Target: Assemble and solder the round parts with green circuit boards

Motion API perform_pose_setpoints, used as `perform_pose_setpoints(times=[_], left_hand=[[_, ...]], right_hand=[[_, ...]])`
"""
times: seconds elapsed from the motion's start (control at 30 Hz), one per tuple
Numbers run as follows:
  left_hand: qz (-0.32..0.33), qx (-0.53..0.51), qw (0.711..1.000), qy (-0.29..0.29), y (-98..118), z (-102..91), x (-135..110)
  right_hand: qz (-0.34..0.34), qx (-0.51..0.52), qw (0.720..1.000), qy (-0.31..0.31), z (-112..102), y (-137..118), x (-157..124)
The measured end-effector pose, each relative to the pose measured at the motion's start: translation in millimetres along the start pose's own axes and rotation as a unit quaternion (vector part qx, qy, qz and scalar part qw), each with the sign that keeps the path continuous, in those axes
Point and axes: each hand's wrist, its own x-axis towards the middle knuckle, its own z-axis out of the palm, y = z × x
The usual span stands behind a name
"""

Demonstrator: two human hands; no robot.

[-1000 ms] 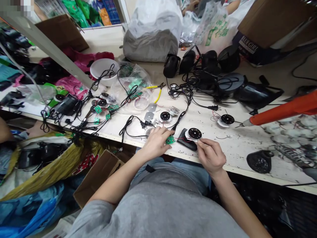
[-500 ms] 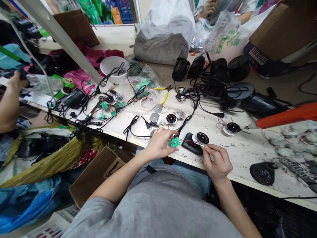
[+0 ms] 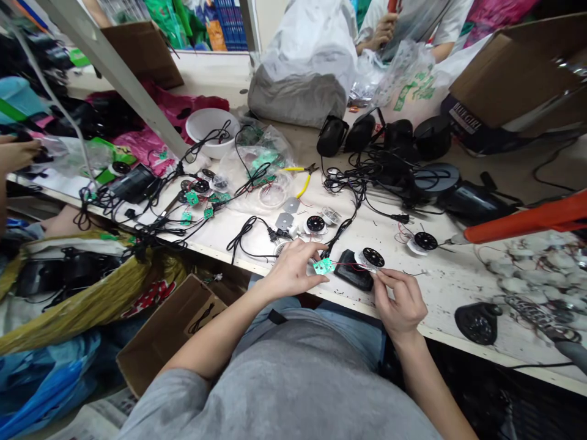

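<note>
Green circuit board [image 3: 323, 266] sits pinched in the person's left hand [image 3: 292, 272], narrowly held between thumb and fingers, just above the front edge of the workbench [image 3: 229, 253]. Thin red wires [image 3: 347, 265] run from it to a black perforated disc [image 3: 373, 257] with a white backing. The right hand [image 3: 398, 299] is drawn narrow at that disc's lower edge; from my remote feed I cannot tell whether its fingertips [image 3: 380, 274] grip the disc or only the wires. A black plastic casing [image 3: 353, 271] lies under the wires, between both hands. Two more discs [image 3: 315, 223] lie nearby on the bench, along with tangled black cables [image 3: 342, 229] and yellow-handled pliers [image 3: 299, 179]. A clear bag of green boards [image 3: 266, 150] rests beyond them. An orange-handled tool [image 3: 527, 217] lies at the right. A co-worker's hand [image 3: 383, 30] shows at the top of the view, and another person's hand [image 3: 13, 153] shows at far left.
</note>
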Motion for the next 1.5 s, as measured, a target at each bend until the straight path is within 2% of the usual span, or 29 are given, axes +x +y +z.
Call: perform_pose_setpoints(times=[0.57,0.97,1.2,1.4,1.5], left_hand=[[0.031,0.0,0.999,0.037,-2,6.3,0],[0.018,0.005,1.0,0.025,-2,7.7,1],[-0.003,0.026,0.999,-0.021,1,5.5,3],[0.052,-0.046,0.997,0.023,20,23.1,19],[0.044,-0.084,0.995,0.028,28,36.1,27]], right_hand=[[-0.003,0.004,1.0,0.006,0,1,0],[0.003,0.002,1.0,0.005,0,2,-3],[0.006,0.006,1.0,0.007,2,0,0],[0.007,0.003,1.0,0.001,2,-1,-2],[0.006,0.002,1.0,-0.007,1,-2,-2]])
